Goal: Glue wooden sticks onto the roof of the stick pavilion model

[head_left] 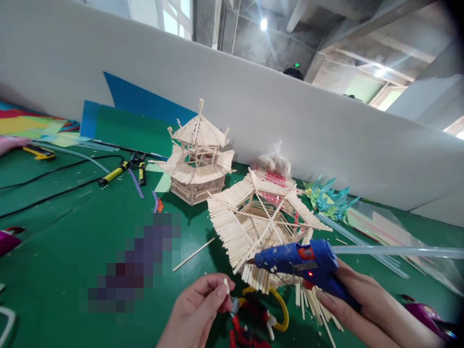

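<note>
My left hand (199,309), low in the middle, is closed in a pinch on a short pale wooden stick (226,286). My right hand (369,299) grips a blue glue gun (282,257) whose red light is lit. A clear glue stick (398,251) runs out of its back. The nozzle points left, over the near edge of a wooden-stick pavilion model (228,224); whether it touches cannot be told. Red-handled pliers (235,324) and a yellow-handled tool (282,309) lie beside my left hand, partly hidden.
Farther back stands a finished-looking two-tier stick pavilion (197,159). Loose sticks (326,309) lie under the glue gun. Yellow-black pliers (116,173), a utility knife (39,152) and black cables (54,195) are at left. A blue paper plant (329,195) and plastic-wrapped sticks (273,181) sit near the white partition (145,58).
</note>
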The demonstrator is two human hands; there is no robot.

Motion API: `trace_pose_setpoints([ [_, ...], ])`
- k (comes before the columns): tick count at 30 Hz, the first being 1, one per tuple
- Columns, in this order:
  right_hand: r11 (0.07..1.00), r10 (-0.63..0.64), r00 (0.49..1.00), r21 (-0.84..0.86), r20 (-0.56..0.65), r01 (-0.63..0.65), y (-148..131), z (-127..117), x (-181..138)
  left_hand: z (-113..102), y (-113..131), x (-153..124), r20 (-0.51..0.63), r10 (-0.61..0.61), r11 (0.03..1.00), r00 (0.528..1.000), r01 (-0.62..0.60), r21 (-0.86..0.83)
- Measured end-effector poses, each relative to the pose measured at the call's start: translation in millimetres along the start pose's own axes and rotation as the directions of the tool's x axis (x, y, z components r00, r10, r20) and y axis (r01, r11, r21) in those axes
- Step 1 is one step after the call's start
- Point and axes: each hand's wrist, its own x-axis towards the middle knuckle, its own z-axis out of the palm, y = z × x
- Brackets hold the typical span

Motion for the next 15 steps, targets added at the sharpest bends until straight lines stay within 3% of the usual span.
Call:
trace_pose_setpoints([
  [11,0.988,-0.001,0.999,0.154,-0.041,0.008,0.7,-5.6,2.1,0.4,2.4,-1.0,-0.04,-0.008,1.0,0.999,0.007,-0.024],
  [15,0.991,-0.042,0.998,0.123,-0.042,0.047,3.3,-4.8,-0.3,0.4,2.4,-0.6,-0.045,-0.001,1.0,0.999,0.001,-0.006],
])
